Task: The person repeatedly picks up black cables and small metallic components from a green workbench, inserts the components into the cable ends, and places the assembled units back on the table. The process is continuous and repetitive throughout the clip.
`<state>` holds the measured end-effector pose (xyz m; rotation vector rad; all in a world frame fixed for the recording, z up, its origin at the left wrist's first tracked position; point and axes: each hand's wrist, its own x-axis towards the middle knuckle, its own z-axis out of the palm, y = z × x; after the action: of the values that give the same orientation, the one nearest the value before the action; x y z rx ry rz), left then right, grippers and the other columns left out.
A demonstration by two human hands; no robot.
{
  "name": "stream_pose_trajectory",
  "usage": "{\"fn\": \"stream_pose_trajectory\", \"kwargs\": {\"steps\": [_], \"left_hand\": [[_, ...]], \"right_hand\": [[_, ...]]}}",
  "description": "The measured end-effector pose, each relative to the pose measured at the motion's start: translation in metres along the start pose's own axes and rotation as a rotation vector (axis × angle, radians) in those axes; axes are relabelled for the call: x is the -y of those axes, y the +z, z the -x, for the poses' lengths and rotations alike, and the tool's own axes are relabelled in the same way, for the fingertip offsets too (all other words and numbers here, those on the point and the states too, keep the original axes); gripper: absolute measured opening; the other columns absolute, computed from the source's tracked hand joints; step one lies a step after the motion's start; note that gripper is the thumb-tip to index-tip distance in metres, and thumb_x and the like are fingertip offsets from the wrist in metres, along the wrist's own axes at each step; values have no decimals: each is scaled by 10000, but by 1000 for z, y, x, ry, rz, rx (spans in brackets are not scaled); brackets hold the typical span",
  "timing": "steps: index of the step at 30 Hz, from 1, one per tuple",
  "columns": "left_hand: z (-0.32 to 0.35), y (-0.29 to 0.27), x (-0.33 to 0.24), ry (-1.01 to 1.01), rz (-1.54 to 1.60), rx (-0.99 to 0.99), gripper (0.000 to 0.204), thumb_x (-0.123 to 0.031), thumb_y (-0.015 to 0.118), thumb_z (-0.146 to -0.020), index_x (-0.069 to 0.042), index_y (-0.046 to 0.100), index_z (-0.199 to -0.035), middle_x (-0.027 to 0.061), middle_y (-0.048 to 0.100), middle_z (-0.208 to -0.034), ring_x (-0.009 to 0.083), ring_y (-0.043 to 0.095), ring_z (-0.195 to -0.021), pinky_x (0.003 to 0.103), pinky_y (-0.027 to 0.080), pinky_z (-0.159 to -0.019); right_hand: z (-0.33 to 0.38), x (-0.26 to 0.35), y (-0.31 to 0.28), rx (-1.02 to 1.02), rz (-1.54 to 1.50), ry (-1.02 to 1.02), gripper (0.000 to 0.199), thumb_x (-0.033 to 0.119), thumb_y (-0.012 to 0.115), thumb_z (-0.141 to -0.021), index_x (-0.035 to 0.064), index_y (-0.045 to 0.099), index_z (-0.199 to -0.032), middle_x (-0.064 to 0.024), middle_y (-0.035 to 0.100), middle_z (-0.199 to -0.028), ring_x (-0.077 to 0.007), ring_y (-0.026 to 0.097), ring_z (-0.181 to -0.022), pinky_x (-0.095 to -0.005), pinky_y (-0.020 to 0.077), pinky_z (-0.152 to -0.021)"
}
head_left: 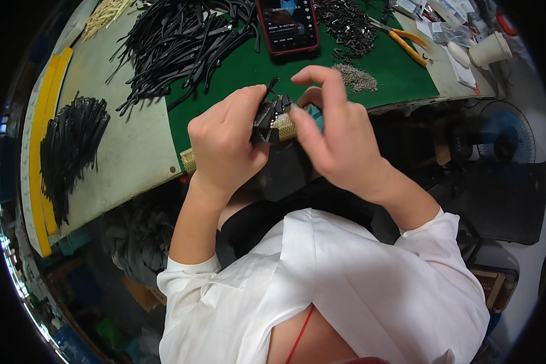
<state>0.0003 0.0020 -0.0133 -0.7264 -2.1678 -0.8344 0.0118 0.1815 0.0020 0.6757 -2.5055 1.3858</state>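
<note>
My left hand (227, 145) grips a yellow woven strap (285, 126) whose other end sticks out below the wrist, together with a small black clip part (267, 114) at the strap's upper end. My right hand (333, 130) pinches the same strap end and black part from the right, index finger arched over them. A teal object (315, 114) shows just behind the right fingers. Both hands hover at the near edge of the green mat (236, 82).
On the table lie a big pile of black straps (176, 36), a second black bundle (70, 148) at the left, a phone (287, 24), small black parts (346, 24), tiny metal pieces (357, 77), orange-handled pliers (406, 43), a paper cup (490, 48). A fan (505, 134) stands at right.
</note>
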Motion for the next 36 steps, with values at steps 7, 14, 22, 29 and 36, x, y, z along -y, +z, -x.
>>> {"fn": "stream_pose_trajectory", "kwargs": {"steps": [7,14,22,29,36], "left_hand": [[-18,1,15,-169,-295,112,277,-4,647,-727,-36,579,-994,114,646,-740,312,655,-646,396,510,-549],[-56,24,86,-224,-591,369,110,-128,714,-787,-49,654,-835,131,682,-758,332,689,-723,435,550,-635],[-69,29,114,-402,-371,488,174,-177,687,-768,-36,734,-860,184,710,-828,381,692,-807,460,558,-739],[-71,-22,68,-379,183,-30,216,-188,760,-842,6,738,-935,78,743,-800,146,703,-695,257,531,-642],[-13,13,64,-432,490,-185,183,-41,700,-911,-4,664,-1087,49,737,-856,58,645,-752,181,488,-664]], "right_hand": [[1,-6,1,33,329,-40,631,196,739,-824,-8,401,-1316,-169,655,-794,-346,671,-627,-416,532,-549],[10,-22,-22,89,232,133,551,188,721,-841,36,456,-1300,-176,651,-800,-386,667,-686,-441,518,-596],[6,-47,-68,25,285,266,443,157,674,-843,60,497,-1238,-173,655,-861,-389,671,-787,-439,518,-690],[6,-63,-97,195,358,249,344,142,614,-864,57,511,-1181,-180,649,-983,-361,650,-931,-424,511,-816],[4,-67,-94,312,401,143,328,110,627,-871,69,533,-1183,-127,620,-1007,-286,625,-912,-369,502,-828]]}}
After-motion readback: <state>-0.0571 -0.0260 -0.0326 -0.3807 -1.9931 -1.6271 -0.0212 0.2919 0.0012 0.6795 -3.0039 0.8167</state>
